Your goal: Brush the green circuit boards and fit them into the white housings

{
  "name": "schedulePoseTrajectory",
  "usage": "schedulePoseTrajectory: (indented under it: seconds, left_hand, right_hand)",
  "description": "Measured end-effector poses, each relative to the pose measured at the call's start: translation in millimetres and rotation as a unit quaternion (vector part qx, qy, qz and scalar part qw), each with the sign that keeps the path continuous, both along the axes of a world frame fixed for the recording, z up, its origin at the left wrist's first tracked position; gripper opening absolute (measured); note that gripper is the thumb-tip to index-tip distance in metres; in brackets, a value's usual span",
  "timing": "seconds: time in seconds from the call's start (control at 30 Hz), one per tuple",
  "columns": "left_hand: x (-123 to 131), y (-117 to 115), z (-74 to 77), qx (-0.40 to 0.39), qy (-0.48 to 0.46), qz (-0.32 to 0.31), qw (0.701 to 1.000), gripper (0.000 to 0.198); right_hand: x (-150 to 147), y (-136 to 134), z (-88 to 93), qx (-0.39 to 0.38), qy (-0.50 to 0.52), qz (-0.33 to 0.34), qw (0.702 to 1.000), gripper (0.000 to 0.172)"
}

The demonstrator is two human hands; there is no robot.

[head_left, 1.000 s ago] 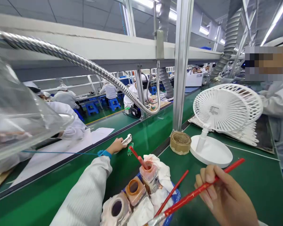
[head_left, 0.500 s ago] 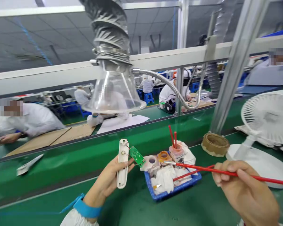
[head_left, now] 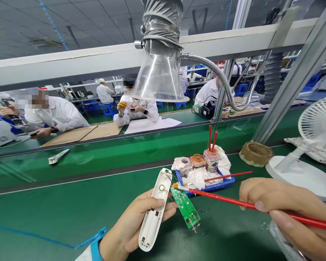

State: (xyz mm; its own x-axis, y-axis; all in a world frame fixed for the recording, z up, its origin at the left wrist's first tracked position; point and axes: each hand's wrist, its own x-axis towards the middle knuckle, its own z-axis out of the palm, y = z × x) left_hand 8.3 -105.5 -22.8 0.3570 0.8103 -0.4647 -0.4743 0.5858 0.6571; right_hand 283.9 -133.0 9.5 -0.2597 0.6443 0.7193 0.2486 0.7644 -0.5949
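Note:
My left hand (head_left: pixel 137 219) is closed around a long white plastic housing (head_left: pixel 155 214), its hollow side up. Thin wires run from the housing's upper end to a green circuit board (head_left: pixel 185 206), which hangs out to the right beside my left fingertips. Between thumb and fingers, my right hand (head_left: pixel 290 210) grips a red-handled paintbrush (head_left: pixel 220 197). The brush's bristle tip is at the upper end of the board; whether it touches cannot be made out. A blue strap (head_left: pixel 97 244) circles my left wrist.
Behind the board stands a blue tray (head_left: pixel 225 183) with small jars (head_left: pixel 212 159), tissue and another red brush (head_left: pixel 228 176). To its right are a tape roll (head_left: pixel 256 154) and a white fan (head_left: pixel 319 123). A clear extraction hood (head_left: pixel 163 76) hangs above. Co-workers sit beyond the belt.
The brush tip has gone from the jars in the tray to the upper end of the board. The housing and board now appear nearer and lower, and my view has shifted.

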Motion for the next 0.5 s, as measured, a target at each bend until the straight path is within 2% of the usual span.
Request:
schedulePoseTrajectory:
  seconds: [0.2,0.33,0.5]
  left_hand:
    - [-1.2,-2.2,0.6,0.002,-0.014,-0.013,1.000,0.023]
    - [-4.5,-2.4,1.5,-0.016,0.007,0.007,1.000,0.027]
    - [-7.4,0.3,0.7,-0.015,0.011,0.019,1.000,0.032]
  right_hand:
    - [-8.6,2.6,5.3,0.018,-0.051,-0.016,0.998,0.014]
    - [-1.2,3.8,2.2,0.033,-0.063,-0.044,0.996,0.013]
    - [9.7,6.2,-4.9,0.036,-0.061,-0.027,0.997,0.021]
